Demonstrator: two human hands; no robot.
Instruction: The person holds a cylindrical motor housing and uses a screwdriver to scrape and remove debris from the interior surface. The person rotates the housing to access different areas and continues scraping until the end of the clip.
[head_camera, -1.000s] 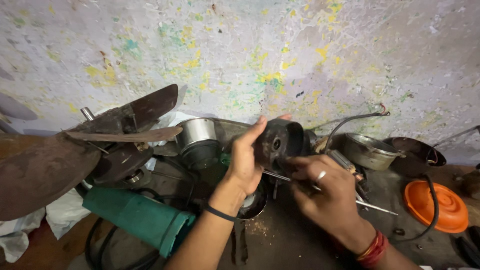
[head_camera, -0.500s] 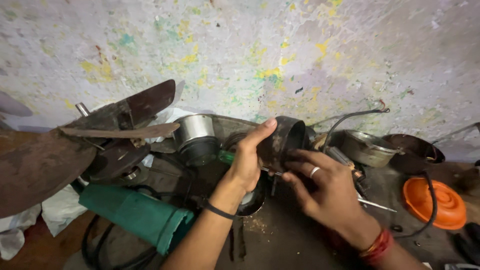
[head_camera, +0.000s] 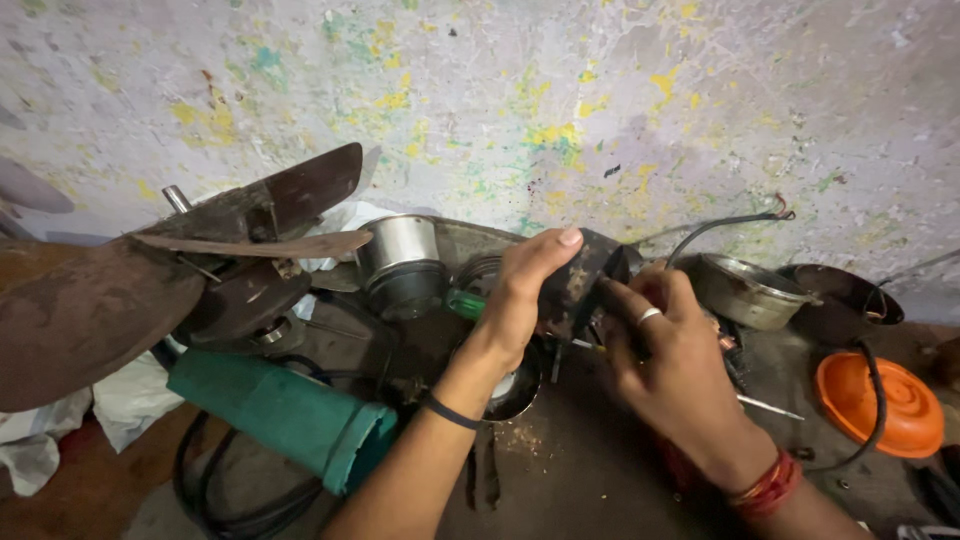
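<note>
Both hands grip a dark round metal part held above the middle of the cluttered surface: the left hand wraps its left side, the right hand pinches its right edge. A green cylinder lies toward the left edge, an orange lid near the right edge.

The left hand hides most of the dark round part.

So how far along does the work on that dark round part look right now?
Done: fan blades lie off to the side, a metal housing and orange cover set apart. In hand: the left hand grips the dark round part while the right hand works at it. Left: loose wires hang unconnected; nothing looks reassembled.
</note>
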